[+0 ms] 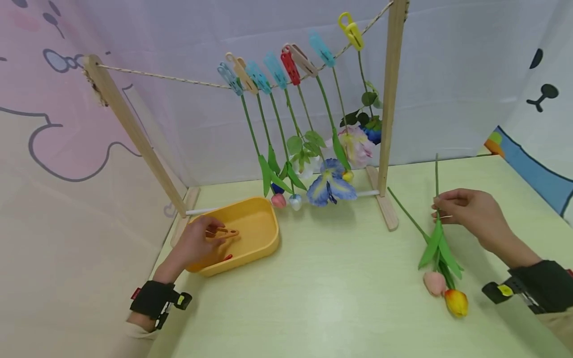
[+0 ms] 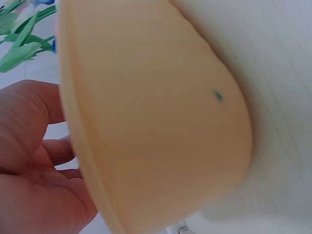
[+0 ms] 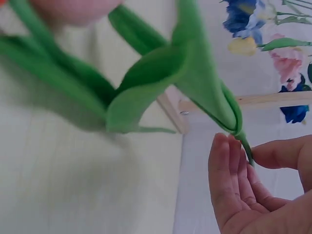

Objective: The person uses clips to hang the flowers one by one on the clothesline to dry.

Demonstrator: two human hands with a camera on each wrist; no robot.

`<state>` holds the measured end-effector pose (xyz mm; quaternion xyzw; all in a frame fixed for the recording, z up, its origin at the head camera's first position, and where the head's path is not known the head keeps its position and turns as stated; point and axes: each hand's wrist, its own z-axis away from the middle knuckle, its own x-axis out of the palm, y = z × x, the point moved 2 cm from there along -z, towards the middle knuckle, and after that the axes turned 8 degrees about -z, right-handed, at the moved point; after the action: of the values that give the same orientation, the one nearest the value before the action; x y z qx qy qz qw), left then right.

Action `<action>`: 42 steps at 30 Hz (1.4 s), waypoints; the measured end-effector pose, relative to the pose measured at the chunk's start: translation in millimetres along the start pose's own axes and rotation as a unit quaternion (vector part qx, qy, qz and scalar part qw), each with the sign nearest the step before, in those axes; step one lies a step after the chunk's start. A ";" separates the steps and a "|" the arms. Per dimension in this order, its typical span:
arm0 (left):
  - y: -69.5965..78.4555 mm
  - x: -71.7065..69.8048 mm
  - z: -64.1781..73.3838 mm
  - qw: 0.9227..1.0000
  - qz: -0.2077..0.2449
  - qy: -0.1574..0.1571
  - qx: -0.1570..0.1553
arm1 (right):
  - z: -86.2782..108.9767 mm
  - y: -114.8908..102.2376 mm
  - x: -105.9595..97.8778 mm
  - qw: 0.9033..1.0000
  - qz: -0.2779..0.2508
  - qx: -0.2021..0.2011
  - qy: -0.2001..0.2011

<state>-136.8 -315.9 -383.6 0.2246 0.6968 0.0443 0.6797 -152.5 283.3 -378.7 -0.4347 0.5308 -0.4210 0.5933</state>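
My left hand (image 1: 197,241) reaches over the yellow-orange basin (image 1: 257,223) and pinches an orange clothespin (image 1: 230,233) between thumb and fingers. In the left wrist view, the basin's outer wall (image 2: 156,122) hides the fingertips and the clothespin. A small red piece (image 1: 228,257) lies in the basin. On the right, my right hand (image 1: 476,216) pinches the green stem of a pink tulip (image 1: 434,283), its bloom pointing toward me. The right wrist view shows thumb and fingertips on the stem, just past the leaves (image 3: 200,68). A yellow-red tulip (image 1: 456,303) lies beside and partly under it.
Behind the basin stands a wooden frame (image 1: 388,99) with a rope (image 1: 170,78) strung between its posts. Several clothespins, one of them yellow (image 1: 353,35), hold flowers hanging head down, including a blue iris (image 1: 331,186). A white rod (image 1: 367,193) runs low between the posts.
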 end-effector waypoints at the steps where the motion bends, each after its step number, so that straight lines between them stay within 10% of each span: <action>1: 0.6 -1.2 -0.3 1.000 0.015 0.004 0.003 | 0.9 -2.6 0.8 1.000 -0.011 -0.007 0.002; 10: 11.1 -13.0 -2.7 0.989 0.142 0.041 0.000 | 10.3 -33.7 14.9 0.997 -0.053 -0.060 0.019; 17: 22.2 -22.0 -3.4 0.958 0.282 0.044 -0.034 | 22.4 -57.2 27.7 0.993 -0.059 -0.099 0.017; 26: 27.9 -29.1 -5.1 0.932 0.355 0.032 -0.060 | 30.5 -89.5 64.2 0.989 0.003 -0.145 0.007; 42: 51.1 -50.8 -14.2 0.940 0.339 0.029 -0.027 | 18.0 -121.7 164.9 0.974 -0.057 -0.203 -0.089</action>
<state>-138.9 -285.6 -316.7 0.4276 0.5977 0.2970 0.6096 -125.6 93.5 -303.9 -0.6109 0.5247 -0.2975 0.5127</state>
